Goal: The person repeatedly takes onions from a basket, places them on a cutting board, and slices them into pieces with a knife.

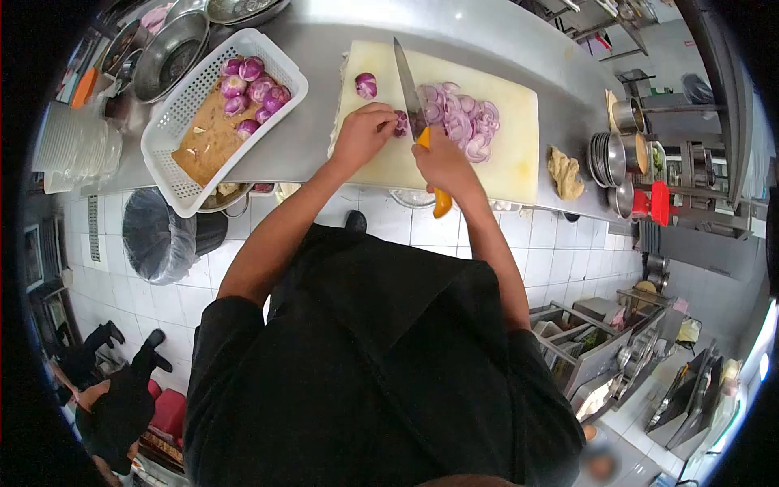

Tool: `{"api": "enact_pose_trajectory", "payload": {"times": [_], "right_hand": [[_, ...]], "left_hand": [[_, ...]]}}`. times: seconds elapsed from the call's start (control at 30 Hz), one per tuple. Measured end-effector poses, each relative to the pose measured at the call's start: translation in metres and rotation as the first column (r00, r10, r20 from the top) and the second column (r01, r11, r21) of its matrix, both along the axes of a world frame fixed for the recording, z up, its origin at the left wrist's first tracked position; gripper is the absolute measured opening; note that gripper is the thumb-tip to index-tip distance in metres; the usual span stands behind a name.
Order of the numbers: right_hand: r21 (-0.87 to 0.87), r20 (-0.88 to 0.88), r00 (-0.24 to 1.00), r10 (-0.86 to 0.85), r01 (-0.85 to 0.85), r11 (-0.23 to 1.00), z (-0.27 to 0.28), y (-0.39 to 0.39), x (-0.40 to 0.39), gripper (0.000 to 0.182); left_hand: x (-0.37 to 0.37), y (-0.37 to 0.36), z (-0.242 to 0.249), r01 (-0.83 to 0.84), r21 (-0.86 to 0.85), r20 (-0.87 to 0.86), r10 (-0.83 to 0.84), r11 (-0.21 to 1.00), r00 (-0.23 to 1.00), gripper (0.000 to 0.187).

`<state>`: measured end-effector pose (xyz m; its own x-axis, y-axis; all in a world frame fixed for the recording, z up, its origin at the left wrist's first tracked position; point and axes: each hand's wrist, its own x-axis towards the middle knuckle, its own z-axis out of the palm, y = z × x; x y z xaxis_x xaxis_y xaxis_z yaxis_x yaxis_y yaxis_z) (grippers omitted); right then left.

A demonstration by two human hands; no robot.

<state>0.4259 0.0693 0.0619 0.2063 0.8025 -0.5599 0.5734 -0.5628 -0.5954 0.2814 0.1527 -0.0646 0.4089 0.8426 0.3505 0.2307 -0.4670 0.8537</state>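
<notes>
My right hand (445, 159) grips the yellow handle of a kitchen knife (408, 85), its long blade pointing away from me over a pale cutting board (507, 174). Just left of the blade, the curled fingers of my left hand (364, 136) hold a red onion piece (401, 123) against the board. Sliced red onion (459, 122) lies in a loose heap to the right of the knife. Another peeled red onion (366, 85) rests near the board's upper left. More whole red onions (252, 88) sit in a white perforated basket (290, 61) at the left.
Metal bowls (170, 57) and stacked clear plastic containers (77, 142) stand at the far left. A crumpled yellowish cloth (565, 174) lies right of the board, before stacked metal bowls (607, 158). On the floor is a lined bin (160, 235); another person (118, 410) is lower left.
</notes>
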Motion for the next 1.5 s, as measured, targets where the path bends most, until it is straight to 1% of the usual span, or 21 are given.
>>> {"api": "enact_pose_trajectory", "payload": {"times": [0.1, 0.13, 0.17, 0.2, 0.23, 0.27, 0.3, 0.4, 0.47, 0.5, 0.53, 0.7, 0.77, 0.9, 1.03, 1.13, 1.23, 1.33, 1.4, 1.43, 1.5], "right_hand": [[0.213, 0.141, 0.988, 0.069, -0.098, 0.972, -0.05, -0.007, 0.003, 0.031], [0.252, 0.211, 0.976, 0.053, -0.107, 0.962, -0.067, -0.007, -0.005, 0.034], [0.265, 0.211, 0.976, 0.053, -0.11, 0.958, -0.076, -0.008, -0.001, 0.034], [0.281, 0.214, 0.975, 0.061, -0.122, 0.952, -0.081, -0.005, 0.002, 0.035], [0.293, 0.213, 0.975, 0.07, -0.131, 0.947, -0.064, -0.003, -0.006, 0.035], [0.169, 0.063, 0.997, 0.036, -0.047, 0.984, -0.04, -0.003, -0.003, 0.035], [0.154, 0.056, 0.998, 0.038, -0.047, 0.987, -0.021, 0.0, 0.0, 0.035], [0.054, 0.032, 0.999, 0.024, -0.026, 0.998, 0.017, -0.003, -0.007, 0.033], [0.216, 0.217, 0.975, 0.044, -0.092, 0.972, -0.054, -0.006, -0.01, 0.032], [0.291, 0.309, 0.95, 0.041, -0.135, 0.947, -0.063, -0.006, -0.016, 0.031], [0.319, 0.257, 0.965, 0.048, -0.132, 0.939, -0.067, -0.008, -0.012, 0.032], [0.315, 0.294, 0.953, 0.069, -0.165, 0.935, -0.09, -0.005, -0.002, 0.029], [0.309, 0.27, 0.961, 0.065, -0.151, 0.939, -0.092, -0.003, -0.001, 0.031], [0.196, 0.123, 0.991, 0.057, -0.08, 0.977, -0.065, 0.011, 0.01, 0.035], [0.136, 0.037, 0.999, 0.029, -0.034, 0.99, -0.012, 0.008, 0.0, 0.032], [0.056, 0.077, 0.995, 0.058, -0.062, 0.996, 0.015, -0.002, -0.007, 0.031], [0.05, 0.056, 0.997, 0.046, -0.048, 0.998, 0.02, -0.013, -0.01, 0.042], [0.176, 0.13, 0.988, 0.083, -0.105, 0.979, -0.02, -0.018, -0.007, 0.034], [0.26, 0.281, 0.958, 0.058, -0.135, 0.956, -0.062, -0.015, -0.016, 0.031], [0.304, 0.354, 0.934, 0.043, -0.159, 0.939, -0.067, -0.012, -0.021, 0.03], [0.312, 0.32, 0.946, 0.055, -0.16, 0.937, -0.066, -0.009, -0.021, 0.029]], "left_hand": [[-0.001, 0.0, -0.001, 0.007, 0.071, -0.002, -0.006, 0.997, 1.0, 0.013], [0.0, 0.0, -0.003, 0.005, 0.027, -0.002, -0.005, 1.0, 1.0, 0.013], [0.001, -0.001, -0.005, 0.001, -0.015, -0.002, -0.002, 1.0, 1.0, 0.014], [0.002, 0.001, -0.006, -0.01, -0.054, 0.001, 0.01, 0.998, 1.0, 0.014], [0.0, 0.002, -0.006, -0.013, -0.004, -0.004, 0.013, 1.0, 1.0, 0.014], [-0.002, -0.002, -0.007, -0.001, 0.036, -0.014, 0.001, 0.999, 1.0, 0.014], [-0.001, 0.002, -0.006, 0.001, 0.089, -0.015, 0.0, 0.996, 1.0, 0.015], [-0.002, 0.002, -0.004, 0.006, 0.107, -0.06, 0.0, 0.994, 0.998, 0.017], [0.0, 0.002, -0.009, -0.01, 0.104, -0.039, 0.014, 0.995, 0.999, 0.016], [0.001, 0.002, -0.007, -0.019, 0.104, -0.026, 0.021, 0.994, 0.999, 0.016], [0.001, 0.006, -0.005, -0.023, 0.096, -0.037, 0.026, 0.995, 0.999, 0.017], [0.005, -0.001, 0.002, -0.043, 0.018, -0.045, 0.044, 0.999, 0.998, 0.02], [0.005, 0.0, 0.0, -0.034, 0.078, -0.066, 0.039, 0.996, 0.997, 0.021], [0.003, 0.001, -0.005, -0.027, 0.192, -0.085, 0.044, 0.981, 0.995, 0.019], [0.001, -0.002, 0.002, -0.028, 0.039, -0.031, 0.029, 0.999, 0.999, 0.017], [0.0, -0.001, 0.0, -0.044, -0.011, -0.022, 0.044, 0.999, 0.999, 0.017], [0.002, 0.002, 0.002, -0.049, -0.031, -0.019, 0.048, 0.998, 0.999, 0.015], [0.003, 0.0, 0.0, -0.06, -0.015, -0.01, 0.06, 0.998, 0.998, 0.013], [0.004, 0.0, 0.0, -0.07, 0.046, -0.018, 0.071, 0.996, 0.997, 0.014], [0.005, 0.0, -0.003, -0.063, 0.03, -0.027, 0.063, 0.998, 0.998, 0.015], [0.003, 0.003, -0.004, -0.053, 0.011, -0.05, 0.053, 0.999, 0.997, 0.019]]}}
